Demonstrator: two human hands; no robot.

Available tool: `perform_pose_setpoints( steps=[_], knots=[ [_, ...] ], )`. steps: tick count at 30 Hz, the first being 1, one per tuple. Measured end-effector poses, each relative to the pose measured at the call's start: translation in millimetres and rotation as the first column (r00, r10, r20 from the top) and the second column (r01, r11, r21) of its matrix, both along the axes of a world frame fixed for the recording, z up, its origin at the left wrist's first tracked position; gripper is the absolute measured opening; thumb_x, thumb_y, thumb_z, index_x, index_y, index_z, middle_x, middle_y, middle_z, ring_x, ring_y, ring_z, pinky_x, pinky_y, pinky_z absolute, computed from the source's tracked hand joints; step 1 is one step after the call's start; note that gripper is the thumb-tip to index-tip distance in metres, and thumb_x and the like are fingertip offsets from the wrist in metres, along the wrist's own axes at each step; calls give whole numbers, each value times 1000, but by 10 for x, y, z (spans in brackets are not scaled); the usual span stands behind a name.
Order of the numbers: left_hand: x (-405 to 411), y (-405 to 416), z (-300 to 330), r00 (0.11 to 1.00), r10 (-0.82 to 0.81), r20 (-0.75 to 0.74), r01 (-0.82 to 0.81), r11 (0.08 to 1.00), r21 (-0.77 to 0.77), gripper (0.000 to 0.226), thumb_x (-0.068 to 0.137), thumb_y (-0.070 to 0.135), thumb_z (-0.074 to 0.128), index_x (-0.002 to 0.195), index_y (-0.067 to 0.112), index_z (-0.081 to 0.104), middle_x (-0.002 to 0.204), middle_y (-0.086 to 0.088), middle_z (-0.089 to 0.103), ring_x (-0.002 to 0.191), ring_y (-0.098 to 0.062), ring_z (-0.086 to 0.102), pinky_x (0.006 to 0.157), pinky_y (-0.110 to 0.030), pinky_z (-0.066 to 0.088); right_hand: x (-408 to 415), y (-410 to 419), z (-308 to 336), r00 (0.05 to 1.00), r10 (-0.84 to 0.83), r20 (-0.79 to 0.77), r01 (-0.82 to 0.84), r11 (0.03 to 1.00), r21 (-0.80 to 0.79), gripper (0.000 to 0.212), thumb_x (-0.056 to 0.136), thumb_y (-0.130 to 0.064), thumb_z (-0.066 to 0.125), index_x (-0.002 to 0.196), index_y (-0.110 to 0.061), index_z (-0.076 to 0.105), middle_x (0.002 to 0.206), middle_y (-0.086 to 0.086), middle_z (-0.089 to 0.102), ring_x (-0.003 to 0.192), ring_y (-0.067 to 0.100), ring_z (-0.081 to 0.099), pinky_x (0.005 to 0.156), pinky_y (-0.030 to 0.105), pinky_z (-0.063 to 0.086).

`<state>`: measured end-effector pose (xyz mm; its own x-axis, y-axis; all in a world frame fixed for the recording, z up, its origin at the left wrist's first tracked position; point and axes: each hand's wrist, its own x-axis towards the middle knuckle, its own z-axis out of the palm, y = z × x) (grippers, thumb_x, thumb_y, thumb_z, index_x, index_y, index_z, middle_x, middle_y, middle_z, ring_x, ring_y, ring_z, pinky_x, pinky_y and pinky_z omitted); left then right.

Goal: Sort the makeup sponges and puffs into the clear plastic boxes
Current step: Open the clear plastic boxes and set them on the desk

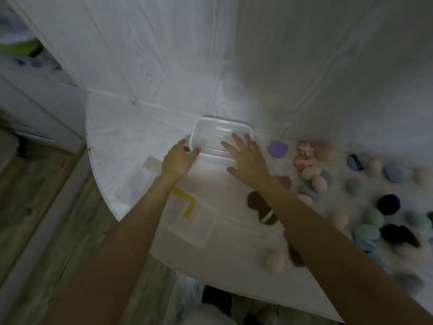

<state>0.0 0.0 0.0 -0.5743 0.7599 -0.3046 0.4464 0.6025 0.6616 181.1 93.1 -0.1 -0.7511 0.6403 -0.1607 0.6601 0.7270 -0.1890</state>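
A clear plastic box [210, 130] stands at the back of the white table [112, 141], against the wall. My left hand [178, 159] grips its near left corner. My right hand [248, 160] lies over the box's right side with fingers straight and spread. A second clear box [192, 227] sits nearer to me, faint and blurred. Several sponges and puffs lie scattered to the right: a purple puff [277, 148], pink marbled ones [304, 148], beige egg shapes [310, 172], a dark navy one [388, 204], a brown puff [256, 200] and a pink egg [274, 260].
A yellow L-shaped mark [187, 202] shows on the table near the second box. A flat clear piece [151, 164] lies left of my left wrist. The table's rounded edge drops to a wooden floor [46, 219] on the left. White walls close the back.
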Motion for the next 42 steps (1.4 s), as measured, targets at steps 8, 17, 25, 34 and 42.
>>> perform_pose_setpoints(
  steps=[8, 17, 25, 34, 42],
  knots=[
    [11, -24, -102, 970, -89, 228, 54, 986, 155, 36, 84, 28, 68, 116, 14, 62, 98, -12, 66, 75, -25, 67, 78, -43, 56, 284, -101, 8, 944, -147, -294, 181, 979, 90, 53, 80, -57, 50, 121, -24, 57, 117, 8, 56, 102, 30, 50, 87, 42, 40],
    [81, 29, -102, 950, -149, 275, 120, 986, 119, 42, 87, 28, 64, 125, 16, 55, 96, -7, 60, 72, -17, 65, 74, -35, 58, 180, 395, 115, 937, -348, -30, 272, 780, -563, 49, 87, -40, 59, 127, -12, 51, 120, 9, 57, 108, 26, 55, 93, 37, 44],
    [279, 92, -227, 976, -1, 220, -6, 999, 35, 37, 88, 46, 55, 114, 20, 55, 76, -2, 69, 77, -25, 68, 75, -46, 56, 202, 142, -4, 950, -275, -150, 272, 961, -41, 62, 91, -51, 40, 141, -16, 33, 146, 15, 32, 134, 35, 27, 109, 49, 21],
    [255, 130, -187, 993, -59, 98, 64, 997, -41, 43, 87, 53, 52, 117, 21, 51, 71, 5, 66, 63, -17, 66, 71, -40, 56, 340, -159, -4, 992, -25, 122, 25, 1000, 1, 109, 69, -66, 62, 145, -34, -8, 155, 8, -17, 140, 37, -18, 109, 56, -9],
    [240, 140, -172, 985, -84, 148, 95, 993, -65, 46, 88, 53, 50, 119, 20, 46, 69, 3, 64, 57, -18, 61, 63, -34, 53, 421, -89, 13, 997, 9, 83, -9, 1000, 7, 99, 72, -64, 61, 145, -37, 1, 157, 5, -9, 142, 32, -11, 112, 54, -1]
  ],
)
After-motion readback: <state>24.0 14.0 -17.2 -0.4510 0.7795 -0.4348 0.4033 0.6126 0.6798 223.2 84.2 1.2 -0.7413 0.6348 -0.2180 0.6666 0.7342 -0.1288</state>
